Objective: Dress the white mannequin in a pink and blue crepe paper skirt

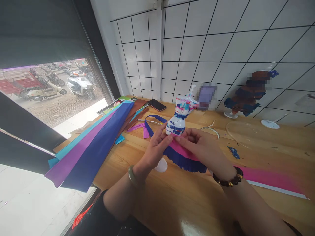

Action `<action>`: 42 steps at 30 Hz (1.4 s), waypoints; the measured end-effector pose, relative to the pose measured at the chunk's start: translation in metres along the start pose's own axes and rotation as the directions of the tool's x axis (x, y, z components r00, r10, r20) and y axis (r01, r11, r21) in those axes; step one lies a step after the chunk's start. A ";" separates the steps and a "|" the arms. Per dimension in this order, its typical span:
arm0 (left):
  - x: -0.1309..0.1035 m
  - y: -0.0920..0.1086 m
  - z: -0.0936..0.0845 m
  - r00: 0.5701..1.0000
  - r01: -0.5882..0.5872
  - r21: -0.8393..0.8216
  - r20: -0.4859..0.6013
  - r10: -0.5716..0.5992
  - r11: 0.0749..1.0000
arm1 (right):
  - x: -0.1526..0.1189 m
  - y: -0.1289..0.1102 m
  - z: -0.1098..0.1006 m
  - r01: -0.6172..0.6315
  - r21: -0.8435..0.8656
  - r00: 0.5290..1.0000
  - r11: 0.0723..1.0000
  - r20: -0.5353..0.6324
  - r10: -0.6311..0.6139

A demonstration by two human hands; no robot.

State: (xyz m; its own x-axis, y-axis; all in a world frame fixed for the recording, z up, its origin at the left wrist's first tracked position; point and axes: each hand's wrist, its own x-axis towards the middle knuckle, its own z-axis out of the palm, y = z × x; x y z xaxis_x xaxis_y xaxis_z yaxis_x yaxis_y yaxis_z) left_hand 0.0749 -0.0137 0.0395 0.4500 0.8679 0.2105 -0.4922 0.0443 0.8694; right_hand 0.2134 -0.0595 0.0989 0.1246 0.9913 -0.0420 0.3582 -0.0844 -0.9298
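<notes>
A small mannequin (pixel 180 109), white with patches of blue, pink and teal, stands tilted on a white round base (pixel 161 165). Below its waist hangs a pink paper skirt (pixel 183 148) with a ruffled dark blue layer (pixel 187 162) under it. My left hand (pixel 157 142) pinches the skirt's upper edge at the front, its fingers behind the mannequin's hip. Close beside it, my right hand (pixel 203 144) pinches the same edge between thumb and fingers. The fingertips behind the paper are hidden. A dark blue paper strip (pixel 147 126) loops on the table behind my left hand.
Long sheets of crepe paper (pixel 98 144) lie at the left, over the table edge. A phone (pixel 157 105) rests at the back. Pink paper (pixel 273 178) lies at the right, near blue scraps (pixel 233 152). A second dressed mannequin (pixel 248 93) stands by the tiled wall.
</notes>
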 end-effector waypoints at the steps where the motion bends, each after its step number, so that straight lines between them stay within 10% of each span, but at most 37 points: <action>1: 0.000 0.000 0.000 1.000 -0.003 -0.001 -0.002 0.003 1.000 | 0.001 0.001 0.000 0.015 -0.006 1.000 1.000 -0.006 -0.015; 15: 0.000 0.007 0.004 0.998 -0.031 0.111 -0.049 0.037 0.993 | 0.006 0.012 0.002 0.067 -0.141 0.990 0.988 -0.114 -0.083; 31: 0.004 -0.001 -0.004 0.994 0.092 -0.005 0.063 -0.092 0.996 | 0.006 0.008 -0.016 0.034 -0.136 0.977 0.990 0.214 -0.004; 42: 0.003 0.005 -0.001 0.988 0.105 -0.035 0.116 -0.100 0.994 | 0.009 0.015 -0.032 0.104 -0.262 0.976 0.960 0.214 -0.047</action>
State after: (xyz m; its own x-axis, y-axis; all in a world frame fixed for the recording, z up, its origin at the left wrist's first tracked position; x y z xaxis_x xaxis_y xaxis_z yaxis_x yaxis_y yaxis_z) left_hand 0.0730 -0.0108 0.0439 0.5801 0.7960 0.1728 -0.4683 0.1523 0.8704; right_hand 0.2492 -0.0547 0.0962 -0.0935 0.9927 -0.0756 0.5989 -0.0046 -0.8008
